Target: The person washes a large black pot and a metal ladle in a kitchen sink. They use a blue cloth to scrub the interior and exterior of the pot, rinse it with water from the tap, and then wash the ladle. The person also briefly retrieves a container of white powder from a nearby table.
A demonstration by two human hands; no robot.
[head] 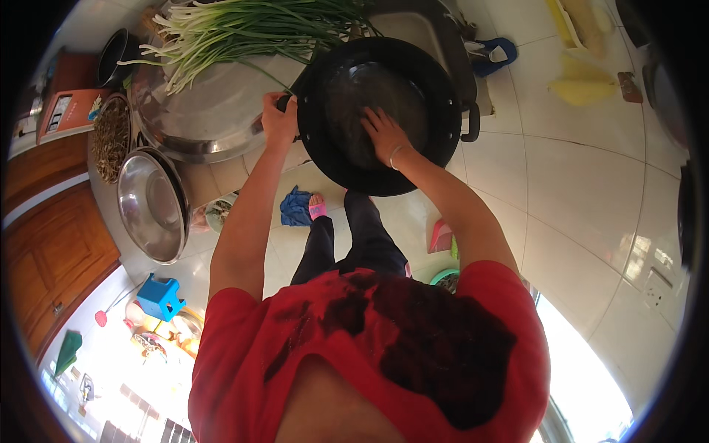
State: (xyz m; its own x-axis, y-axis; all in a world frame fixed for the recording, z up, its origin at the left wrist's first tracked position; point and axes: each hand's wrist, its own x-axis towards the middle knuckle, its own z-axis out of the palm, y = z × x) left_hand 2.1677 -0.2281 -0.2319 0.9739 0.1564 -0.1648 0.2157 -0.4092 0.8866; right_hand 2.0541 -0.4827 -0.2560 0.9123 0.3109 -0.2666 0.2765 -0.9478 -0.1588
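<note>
A large black two-handled wok is in front of me above the floor, beside a sink. My left hand is closed around its left side handle. My right hand reaches inside, palm down with the fingers spread, over or against the wok's inner surface. Whether it touches is hard to tell. I see nothing held in it. A wet sheen shows in the bowl of the wok. The far side handle sticks out at the right, with no hand on it.
Behind my left hand, green onions lie over a wide metal lid or basin. Steel bowls stand at the left, near an orange kitchen scale. The sink lies behind the wok. A blue stool is on the floor.
</note>
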